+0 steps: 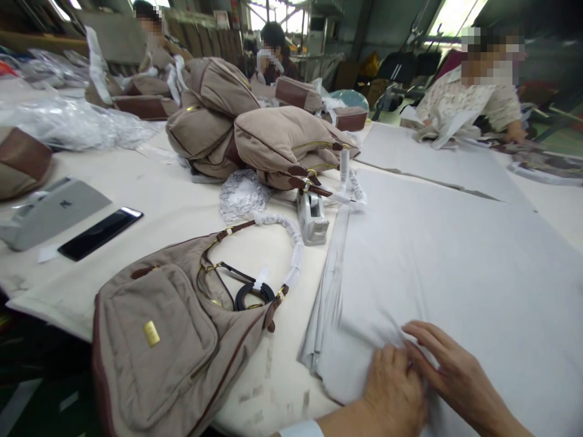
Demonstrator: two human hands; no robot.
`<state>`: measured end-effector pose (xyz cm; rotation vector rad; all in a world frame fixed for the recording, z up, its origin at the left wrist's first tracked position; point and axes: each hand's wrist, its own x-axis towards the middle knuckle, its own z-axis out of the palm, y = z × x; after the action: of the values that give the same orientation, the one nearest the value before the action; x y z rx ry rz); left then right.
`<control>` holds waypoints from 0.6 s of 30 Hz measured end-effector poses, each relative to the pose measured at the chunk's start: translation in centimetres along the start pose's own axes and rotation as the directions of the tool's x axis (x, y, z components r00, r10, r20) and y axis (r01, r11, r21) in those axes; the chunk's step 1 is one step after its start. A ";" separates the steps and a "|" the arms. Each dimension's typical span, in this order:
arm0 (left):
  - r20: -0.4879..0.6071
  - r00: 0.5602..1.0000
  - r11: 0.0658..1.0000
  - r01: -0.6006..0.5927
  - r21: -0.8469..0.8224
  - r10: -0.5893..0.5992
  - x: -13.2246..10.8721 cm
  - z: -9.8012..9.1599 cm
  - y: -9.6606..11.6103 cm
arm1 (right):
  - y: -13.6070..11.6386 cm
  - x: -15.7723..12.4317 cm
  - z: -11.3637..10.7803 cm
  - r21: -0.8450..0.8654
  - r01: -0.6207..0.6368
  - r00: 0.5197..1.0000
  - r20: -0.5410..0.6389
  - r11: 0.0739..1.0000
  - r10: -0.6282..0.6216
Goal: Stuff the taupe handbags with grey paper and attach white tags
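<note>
Head view: my hands sit at the lower right of the frame, on the near edge of the stack of grey tissue paper [455, 255]. My left hand [394, 388] is curled, knuckles up, fingertips on a pucker in the top sheet; I cannot tell whether it pinches it. My right hand [455, 370] lies beside it, touching it, fingers nearly straight on the paper, gripping nothing.

At lower left lies one taupe corduroy handbag [173, 340], front pocket closed, contents hidden, a coiled black strap [250, 294] on top. One tape dispenser [313, 218] stands at centre, one black phone [100, 232] at left. A heap of matching handbags [255, 133] fills the upper centre.
</note>
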<state>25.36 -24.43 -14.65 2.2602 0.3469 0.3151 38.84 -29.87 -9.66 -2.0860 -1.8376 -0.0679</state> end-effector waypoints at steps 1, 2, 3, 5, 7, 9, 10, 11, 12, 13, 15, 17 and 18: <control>-0.006 1.000 1.000 -0.006 -0.017 0.006 0.1 0.1 -0.1 | -1.4 2.1 0.3 0.020 0.078 0.996 0.043 0.997 -0.079; -0.016 1.000 0.999 -0.014 -0.035 0.014 0.1 0.3 -0.2 | -2.6 4.1 0.7 0.046 0.152 0.983 0.101 0.987 -0.156; -0.031 0.999 0.999 -0.018 -0.049 0.017 0.2 0.6 -0.3 | -3.6 5.7 1.1 0.059 0.207 0.961 0.173 0.977 -0.214; -0.053 0.998 0.998 -0.027 -0.052 0.024 0.3 1.2 -0.7 | -4.9 8.3 1.9 0.066 0.311 0.900 0.298 0.948 -0.317; -0.048 0.998 0.999 -0.039 -0.029 0.037 0.3 1.7 -1.1 | -5.3 9.7 2.5 0.055 0.386 0.839 0.394 0.921 -0.375; -0.035 0.998 0.998 -0.056 0.004 0.056 0.3 2.0 -1.2 | -5.0 10.2 2.7 0.045 0.414 0.810 0.436 0.909 -0.391; -0.027 0.998 0.998 -0.059 0.009 0.059 0.2 1.9 -1.1 | -4.7 10.2 2.7 0.042 0.411 0.812 0.438 0.911 -0.386; -0.021 0.999 0.999 -0.046 -0.015 0.046 0.2 1.7 -0.8 | -4.1 10.1 2.5 0.044 0.400 0.821 0.426 0.915 -0.380; -0.016 1.000 0.998 -0.026 -0.064 0.025 0.0 1.4 -0.4 | -3.5 9.7 2.3 0.051 0.383 0.837 0.403 0.922 -0.370; -0.015 1.000 0.992 -0.003 -0.129 0.001 -0.2 0.9 0.2 | -2.7 9.3 2.0 0.069 0.356 0.858 0.372 0.932 -0.355; -0.034 0.997 0.962 0.054 -0.266 -0.065 -0.9 -0.6 1.2 | -1.1 8.0 1.1 0.145 0.256 0.905 0.312 0.956 -0.290; -0.088 0.989 0.941 0.086 -0.329 -0.121 -1.7 -3.0 1.5 | -0.1 6.2 0.5 0.253 0.083 0.947 0.281 0.964 -0.155; -0.119 0.979 0.922 0.113 -0.370 -0.168 -1.9 -4.6 1.3 | -0.2 5.2 0.3 0.315 -0.015 0.956 0.282 0.949 -0.079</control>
<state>22.28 -22.71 -10.97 1.8436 0.4853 0.4356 39.39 -24.85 -8.50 -1.9181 -1.8958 0.5193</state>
